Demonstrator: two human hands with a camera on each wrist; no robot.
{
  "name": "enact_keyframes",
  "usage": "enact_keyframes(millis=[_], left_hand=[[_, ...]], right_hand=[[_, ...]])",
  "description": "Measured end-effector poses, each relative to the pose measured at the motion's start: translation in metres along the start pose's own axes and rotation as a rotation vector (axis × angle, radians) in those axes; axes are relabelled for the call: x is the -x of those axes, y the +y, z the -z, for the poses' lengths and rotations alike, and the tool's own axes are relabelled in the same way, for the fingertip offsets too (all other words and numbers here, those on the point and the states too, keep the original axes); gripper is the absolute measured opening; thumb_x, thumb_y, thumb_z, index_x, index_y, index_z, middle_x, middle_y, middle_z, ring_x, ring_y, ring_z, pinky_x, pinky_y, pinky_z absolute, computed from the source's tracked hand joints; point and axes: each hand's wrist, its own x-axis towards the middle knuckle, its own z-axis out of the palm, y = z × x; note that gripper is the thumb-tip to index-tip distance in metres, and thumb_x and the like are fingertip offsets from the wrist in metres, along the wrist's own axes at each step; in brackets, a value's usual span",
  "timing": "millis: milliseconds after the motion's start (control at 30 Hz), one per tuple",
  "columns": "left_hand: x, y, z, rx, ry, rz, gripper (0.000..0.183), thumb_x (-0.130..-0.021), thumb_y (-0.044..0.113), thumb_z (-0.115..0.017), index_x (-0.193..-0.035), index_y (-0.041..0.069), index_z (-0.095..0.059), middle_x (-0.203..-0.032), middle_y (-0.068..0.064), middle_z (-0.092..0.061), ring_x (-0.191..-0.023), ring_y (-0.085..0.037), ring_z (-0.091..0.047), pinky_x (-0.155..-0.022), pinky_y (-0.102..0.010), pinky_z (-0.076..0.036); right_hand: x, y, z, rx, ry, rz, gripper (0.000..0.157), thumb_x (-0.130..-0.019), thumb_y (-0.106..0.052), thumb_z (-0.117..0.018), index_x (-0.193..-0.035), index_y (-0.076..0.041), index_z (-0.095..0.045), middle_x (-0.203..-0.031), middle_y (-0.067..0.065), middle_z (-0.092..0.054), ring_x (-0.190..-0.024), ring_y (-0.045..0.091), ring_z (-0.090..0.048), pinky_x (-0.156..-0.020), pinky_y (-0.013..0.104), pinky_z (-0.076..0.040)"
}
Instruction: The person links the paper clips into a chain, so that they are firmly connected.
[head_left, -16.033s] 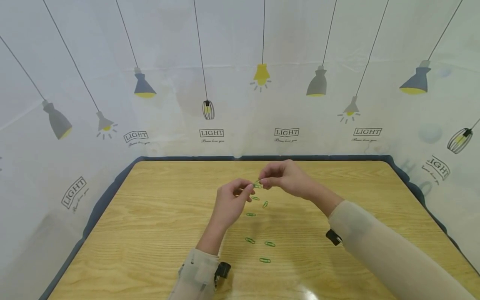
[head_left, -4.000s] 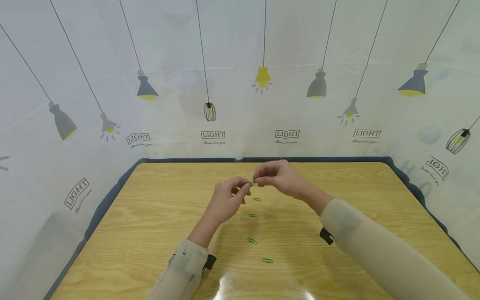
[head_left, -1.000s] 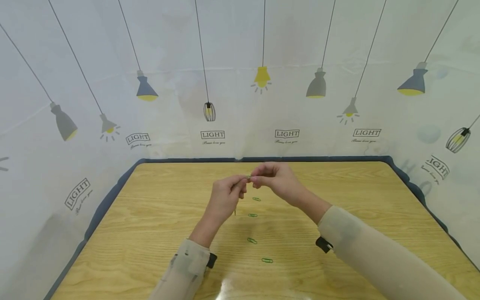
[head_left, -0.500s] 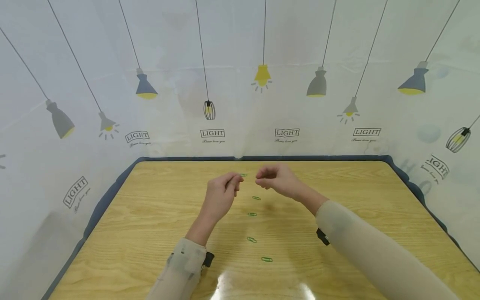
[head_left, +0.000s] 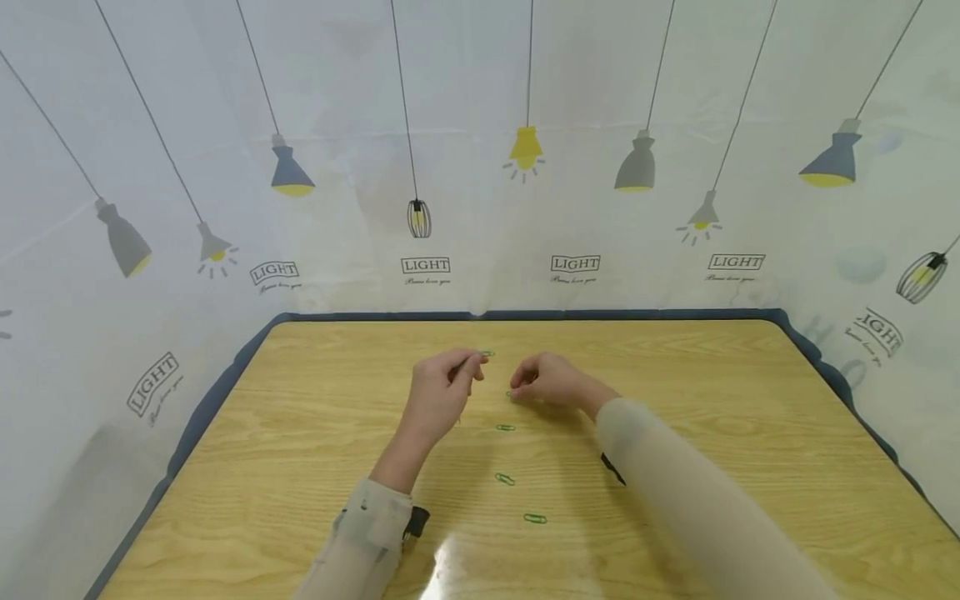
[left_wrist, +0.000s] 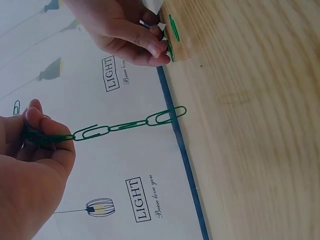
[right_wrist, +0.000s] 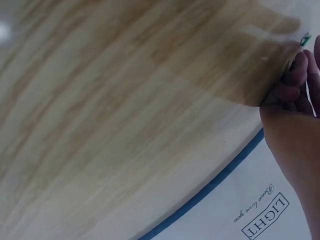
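Note:
Raised over the table's far half, my left hand (head_left: 438,392) pinches a chain of green paper clips (left_wrist: 92,132). In the left wrist view several linked clips hang out from its curled fingers, and part of the chain is hidden in the palm. One end clip (head_left: 487,353) sticks out past the fingertips in the head view. My right hand (head_left: 553,382) is down at the tabletop to the right, thumb and forefinger pinching a single green paper clip (head_left: 509,394). That clip also shows at the fingertips in the right wrist view (right_wrist: 305,39).
Three loose green paper clips lie in a rough line toward the near edge: one paper clip (head_left: 506,427), a middle paper clip (head_left: 505,479) and the nearest paper clip (head_left: 535,518). The wooden table (head_left: 300,467) is bordered by a lamp-printed cloth (head_left: 480,208) at the back and sides.
Several loose clips have left the table since the oldest frame. Within the last second my right hand has parted from the left and come down to a loose clip; the left stays raised.

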Motion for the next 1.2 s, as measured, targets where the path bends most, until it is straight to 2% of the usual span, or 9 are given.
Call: enact_keyframes(millis=[200, 500, 733, 1033, 1200], left_hand=[[0.001, 0.002, 0.001, 0.0, 0.022, 0.004, 0.02, -0.108, 0.017, -0.065, -0.104, 0.007, -0.082, -0.082, -0.009, -0.075, -0.06, -0.01, -0.056, -0.056, -0.021, -0.048], [0.001, 0.007, 0.003, -0.001, 0.033, 0.02, 0.021, -0.108, 0.021, -0.066, -0.103, 0.008, -0.082, -0.081, -0.007, -0.075, -0.062, -0.012, -0.058, -0.058, -0.021, -0.049], [0.006, 0.008, 0.006, 0.011, 0.044, 0.058, 0.021, -0.108, 0.02, -0.066, -0.104, 0.007, -0.081, -0.082, -0.008, -0.076, -0.063, -0.012, -0.058, -0.059, -0.021, -0.049], [0.008, 0.0, 0.008, 0.019, 0.052, 0.049, 0.021, -0.107, 0.022, -0.067, -0.1, 0.008, -0.081, -0.078, -0.008, -0.073, -0.061, -0.009, -0.056, -0.056, -0.021, -0.047], [0.009, 0.0, 0.01, 0.02, 0.05, 0.047, 0.022, -0.108, 0.022, -0.066, -0.101, 0.008, -0.082, -0.078, -0.008, -0.073, -0.061, -0.011, -0.056, -0.056, -0.022, -0.047]], right_hand=[[0.002, -0.001, -0.006, 0.04, 0.014, -0.01, 0.008, -0.097, -0.018, -0.08, -0.094, -0.013, -0.075, -0.093, 0.002, -0.071, -0.083, 0.016, -0.059, -0.078, 0.028, -0.051], [0.008, -0.002, -0.007, 0.066, 0.005, 0.005, 0.008, -0.101, -0.016, -0.075, -0.095, -0.011, -0.075, -0.094, 0.003, -0.072, -0.083, 0.015, -0.058, -0.078, 0.028, -0.049], [0.009, -0.002, -0.008, 0.048, -0.009, 0.001, 0.009, -0.101, -0.016, -0.075, -0.094, -0.011, -0.073, -0.094, 0.003, -0.07, -0.083, 0.015, -0.057, -0.078, 0.028, -0.048], [0.014, 0.004, 0.001, -0.123, -0.073, -0.021, 0.008, -0.102, -0.017, -0.073, -0.102, -0.009, -0.072, -0.099, 0.003, -0.066, -0.084, 0.017, -0.053, -0.074, 0.029, -0.046], [0.014, 0.005, 0.004, -0.156, -0.086, -0.025, 0.011, -0.102, -0.019, -0.073, -0.104, -0.009, -0.071, -0.101, 0.003, -0.065, -0.082, 0.017, -0.051, -0.072, 0.03, -0.045]])
